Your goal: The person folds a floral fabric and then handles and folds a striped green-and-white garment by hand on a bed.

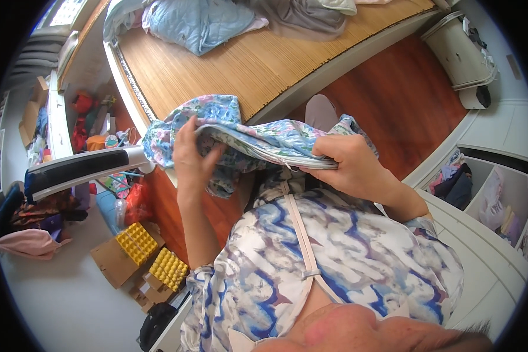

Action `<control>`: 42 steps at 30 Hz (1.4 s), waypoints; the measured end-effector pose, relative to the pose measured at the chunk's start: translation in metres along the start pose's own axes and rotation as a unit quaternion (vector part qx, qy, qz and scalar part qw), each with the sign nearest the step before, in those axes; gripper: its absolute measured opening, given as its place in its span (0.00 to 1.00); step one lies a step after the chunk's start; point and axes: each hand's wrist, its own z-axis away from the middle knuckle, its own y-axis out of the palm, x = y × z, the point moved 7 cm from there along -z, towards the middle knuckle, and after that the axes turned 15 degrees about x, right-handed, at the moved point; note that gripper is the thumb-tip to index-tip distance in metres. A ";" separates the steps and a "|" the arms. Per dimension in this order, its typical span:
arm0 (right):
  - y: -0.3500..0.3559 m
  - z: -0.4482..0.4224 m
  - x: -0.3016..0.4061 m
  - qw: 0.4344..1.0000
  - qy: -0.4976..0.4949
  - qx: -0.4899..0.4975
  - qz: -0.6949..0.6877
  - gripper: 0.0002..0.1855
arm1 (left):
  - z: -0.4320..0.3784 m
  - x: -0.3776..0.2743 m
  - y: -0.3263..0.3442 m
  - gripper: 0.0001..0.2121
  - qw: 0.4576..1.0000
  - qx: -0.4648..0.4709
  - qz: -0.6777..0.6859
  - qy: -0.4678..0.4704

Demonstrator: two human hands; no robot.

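Observation:
A blue floral cloth (pixel 281 136) with pink and green print hangs in folds before me, its layered pale edge facing me. My right hand (pixel 350 163) pinches that edge at the right end between thumb and fingers. At the left, my left hand (pixel 193 163) rests against the cloth with thumb and fingers spread, slightly blurred. Part of the cloth bunches beyond the left hand, by the end of a white arm with a black panel (pixel 79 169). Another fold dangles below, partly hidden behind the left hand.
Ahead is a bed with a bamboo mat (pixel 211 70), bearing a blue quilt (pixel 198 22) and grey fabric (pixel 303 20). Yellow egg trays (pixel 136 244) and cardboard boxes stand lower left. An open drawer (pixel 479 187) with clothes is right. A white bin-like container (pixel 460 53) stands far right.

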 end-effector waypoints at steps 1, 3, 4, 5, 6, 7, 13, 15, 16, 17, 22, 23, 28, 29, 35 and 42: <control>-0.001 0.000 -0.001 1.000 0.003 0.000 0.001 0.13 | 0.000 -0.025 0.004 0.40 0.998 0.033 -0.024 0.046; 0.000 -0.001 0.002 1.000 -0.004 0.022 0.009 0.13 | 0.002 -0.083 0.006 0.44 0.990 0.078 0.015 0.117; 0.001 -0.001 0.003 1.000 -0.003 0.025 0.011 0.13 | 0.001 -0.111 0.009 0.41 0.982 0.087 0.001 0.171; 0.002 0.000 0.004 1.000 -0.008 0.026 0.010 0.12 | -0.002 -0.129 0.014 0.38 0.968 0.098 -0.011 0.229; 0.002 0.001 0.007 0.999 -0.016 0.028 0.009 0.12 | -0.005 -0.128 0.027 0.35 0.955 0.149 0.011 0.255; 0.003 0.001 0.009 0.999 -0.014 0.027 0.010 0.12 | -0.005 -0.127 0.042 0.33 0.938 0.201 0.032 0.280; 0.011 0.012 0.003 0.996 -0.015 -0.001 -0.090 0.18 | 0.012 -0.118 0.045 0.14 0.923 0.256 0.154 0.242; 0.010 0.020 -0.003 0.994 -0.009 0.016 -0.111 0.25 | 0.018 -0.121 0.038 0.11 0.918 0.274 0.180 0.225; 0.011 0.024 -0.011 0.987 0.025 0.052 -0.149 0.26 | 0.023 -0.121 0.037 0.11 0.913 0.290 0.198 0.207; 0.012 0.029 -0.020 0.977 0.059 0.089 -0.186 0.27 | 0.027 -0.120 0.037 0.10 0.908 0.305 0.217 0.189; -0.003 0.065 -0.076 0.975 0.082 0.131 -0.160 0.20 | 0.037 -0.131 0.033 0.09 0.913 0.268 0.229 0.205; -0.004 0.071 -0.081 0.971 0.085 0.141 -0.172 0.18 | 0.038 -0.131 0.032 0.10 0.912 0.264 0.222 0.222; 0.006 0.103 -0.116 0.911 0.112 0.215 -0.334 0.13 | 0.036 -0.134 0.032 0.12 0.905 0.274 0.209 0.248; 0.008 0.106 -0.123 0.911 0.114 0.212 -0.335 0.13 | 0.035 -0.134 0.031 0.12 0.907 0.273 0.204 0.247; 0.005 0.118 -0.166 0.934 0.260 0.046 -0.239 0.14 | 0.036 -0.135 0.032 0.12 0.912 0.265 0.191 0.249; 0.015 0.116 -0.153 0.965 0.105 0.142 -0.194 0.15 | 0.035 -0.133 0.029 0.12 0.914 0.257 0.188 0.252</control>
